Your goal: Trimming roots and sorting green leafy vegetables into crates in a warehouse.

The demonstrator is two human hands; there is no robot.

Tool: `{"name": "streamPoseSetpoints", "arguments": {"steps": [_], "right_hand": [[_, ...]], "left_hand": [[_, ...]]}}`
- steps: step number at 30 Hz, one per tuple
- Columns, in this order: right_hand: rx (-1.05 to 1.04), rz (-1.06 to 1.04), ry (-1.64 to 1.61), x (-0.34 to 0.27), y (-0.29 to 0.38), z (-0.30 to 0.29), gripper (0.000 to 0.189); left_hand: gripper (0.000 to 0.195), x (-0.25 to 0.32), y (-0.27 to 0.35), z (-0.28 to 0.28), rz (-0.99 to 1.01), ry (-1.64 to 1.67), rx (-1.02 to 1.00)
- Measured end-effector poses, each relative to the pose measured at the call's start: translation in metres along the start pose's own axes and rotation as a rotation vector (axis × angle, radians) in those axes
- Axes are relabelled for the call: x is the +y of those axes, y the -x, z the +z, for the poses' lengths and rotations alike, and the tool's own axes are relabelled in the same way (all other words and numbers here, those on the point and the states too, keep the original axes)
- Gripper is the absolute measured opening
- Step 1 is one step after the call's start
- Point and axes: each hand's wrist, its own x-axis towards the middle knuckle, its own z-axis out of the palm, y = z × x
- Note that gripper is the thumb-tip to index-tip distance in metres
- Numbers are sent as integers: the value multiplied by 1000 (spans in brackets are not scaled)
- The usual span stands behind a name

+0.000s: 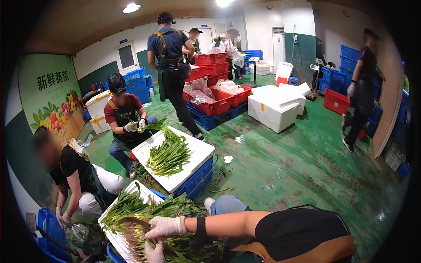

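My right hand (167,227), in a whitish glove, is closed around a knife (135,221) whose curved, brownish blade points left over the roots of the greens. Just below, my gloved left hand (154,252) holds leafy green stalks near the bottom edge, partly cut off by the picture. Both hands are over a heap of long-leaved greens (184,208) with brown roots, lying on a white foam lid (110,227). Beyond it, a second white foam lid (197,144) on a blue crate (197,180) carries a pile of greens (169,154).
A crouching co-worker (126,115) holds greens behind the second lid. Another co-worker (79,177) handles a plastic bag of greens (87,235) at left, beside a blue crate (46,223). Red crates (210,102), white foam boxes (273,108) and several people stand farther off. The green floor has scattered scraps.
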Motion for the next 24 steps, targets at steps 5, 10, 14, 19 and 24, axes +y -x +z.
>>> {"name": "streamPoseSetpoints", "arguments": {"steps": [5, 10, 14, 19, 24], "right_hand": [[153, 60, 5, -13, 8, -17, 26], [253, -16, 3, 0, 25, -27, 18], [222, 51, -10, 3, 46, -26, 23], [289, 2, 173, 0, 50, -21, 27], [434, -31, 20, -26, 63, -48, 25]], "left_hand": [[55, 50, 0, 26, 82, -692, 71], [49, 89, 8, 48, -149, -51, -64], [36, 49, -1, 47, -296, 67, -172], [26, 28, -4, 58, -133, -108, -37], [22, 60, -13, 55, -226, 390, -22]]}}
